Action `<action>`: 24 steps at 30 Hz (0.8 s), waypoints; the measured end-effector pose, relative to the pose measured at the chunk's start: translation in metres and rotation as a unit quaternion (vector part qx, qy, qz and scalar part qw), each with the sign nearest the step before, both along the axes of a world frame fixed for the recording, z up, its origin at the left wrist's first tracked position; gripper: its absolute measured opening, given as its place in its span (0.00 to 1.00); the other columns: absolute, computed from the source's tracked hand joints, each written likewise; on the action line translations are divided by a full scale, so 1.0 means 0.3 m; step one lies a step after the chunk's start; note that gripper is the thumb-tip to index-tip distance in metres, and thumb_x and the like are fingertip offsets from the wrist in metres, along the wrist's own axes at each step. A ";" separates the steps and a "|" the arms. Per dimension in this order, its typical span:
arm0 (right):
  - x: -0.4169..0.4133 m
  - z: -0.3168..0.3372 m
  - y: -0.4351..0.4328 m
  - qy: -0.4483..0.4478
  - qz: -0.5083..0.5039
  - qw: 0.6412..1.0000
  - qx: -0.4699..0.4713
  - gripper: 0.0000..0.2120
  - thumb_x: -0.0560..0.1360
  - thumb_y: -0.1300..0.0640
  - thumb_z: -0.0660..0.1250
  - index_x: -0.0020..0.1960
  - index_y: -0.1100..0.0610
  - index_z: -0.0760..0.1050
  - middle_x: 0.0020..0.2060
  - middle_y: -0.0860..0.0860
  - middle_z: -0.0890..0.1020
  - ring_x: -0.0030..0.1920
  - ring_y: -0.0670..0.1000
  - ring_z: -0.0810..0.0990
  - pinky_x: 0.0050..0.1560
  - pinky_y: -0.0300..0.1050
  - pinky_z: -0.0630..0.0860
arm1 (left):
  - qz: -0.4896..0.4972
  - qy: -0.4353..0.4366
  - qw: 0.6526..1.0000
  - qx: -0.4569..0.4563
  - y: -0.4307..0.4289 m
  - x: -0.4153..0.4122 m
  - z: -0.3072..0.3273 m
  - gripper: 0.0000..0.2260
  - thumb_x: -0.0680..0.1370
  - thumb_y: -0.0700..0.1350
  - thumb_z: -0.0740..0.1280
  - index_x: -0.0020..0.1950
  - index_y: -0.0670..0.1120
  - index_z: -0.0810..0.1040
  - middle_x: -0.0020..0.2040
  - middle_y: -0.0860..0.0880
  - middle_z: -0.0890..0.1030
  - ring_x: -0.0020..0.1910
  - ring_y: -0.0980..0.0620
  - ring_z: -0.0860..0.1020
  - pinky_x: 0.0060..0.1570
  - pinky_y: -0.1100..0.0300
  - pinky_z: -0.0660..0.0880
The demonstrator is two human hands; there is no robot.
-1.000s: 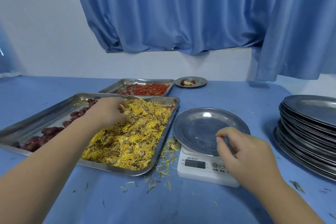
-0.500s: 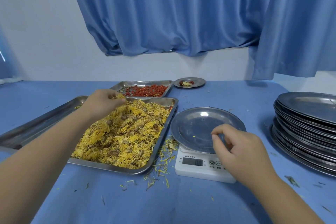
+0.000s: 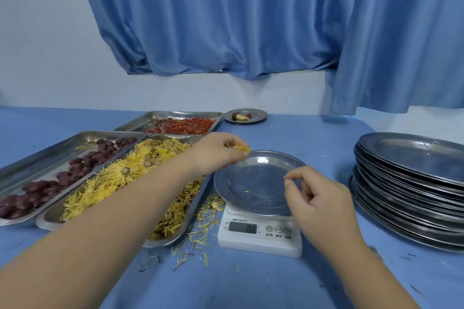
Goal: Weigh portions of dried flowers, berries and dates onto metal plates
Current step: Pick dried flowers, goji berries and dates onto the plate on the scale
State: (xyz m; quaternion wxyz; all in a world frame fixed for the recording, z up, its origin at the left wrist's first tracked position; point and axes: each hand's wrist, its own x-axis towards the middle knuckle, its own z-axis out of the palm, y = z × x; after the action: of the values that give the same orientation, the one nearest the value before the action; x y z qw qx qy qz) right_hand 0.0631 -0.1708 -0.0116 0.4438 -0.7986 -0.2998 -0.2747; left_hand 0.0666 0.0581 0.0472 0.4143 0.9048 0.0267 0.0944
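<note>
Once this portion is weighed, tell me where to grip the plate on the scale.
Pinch the plate's right rim, thumb on top, coming from the right: the flat rim sits raised above the scale, and the flower tray crowds the left side.

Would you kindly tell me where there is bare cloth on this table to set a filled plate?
Free: the cloth between the scale and the plate stack, the far strip between the small filled plate and that stack, and the near edge, petal-strewn. Crowded: the left, where three trays sit packed together.
</note>
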 end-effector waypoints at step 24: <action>-0.049 -0.025 0.065 0.002 0.038 0.996 -0.076 0.08 0.74 0.55 0.65 0.36 0.48 0.74 0.24 0.47 0.70 0.29 0.48 0.70 0.28 0.45 0.67 | 0.054 -0.010 0.998 -0.028 0.265 -0.138 0.160 0.12 0.80 0.56 0.63 0.57 0.51 0.79 0.52 0.50 0.84 0.46 0.52 0.84 0.46 0.60 0.81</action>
State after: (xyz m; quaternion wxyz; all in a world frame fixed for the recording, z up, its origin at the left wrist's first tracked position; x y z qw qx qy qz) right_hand 0.0484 -0.1512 -0.0190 0.3928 -0.8184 -0.3489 -0.2328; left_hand 0.0252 0.1377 0.0950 0.4343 0.8891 0.0738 0.1245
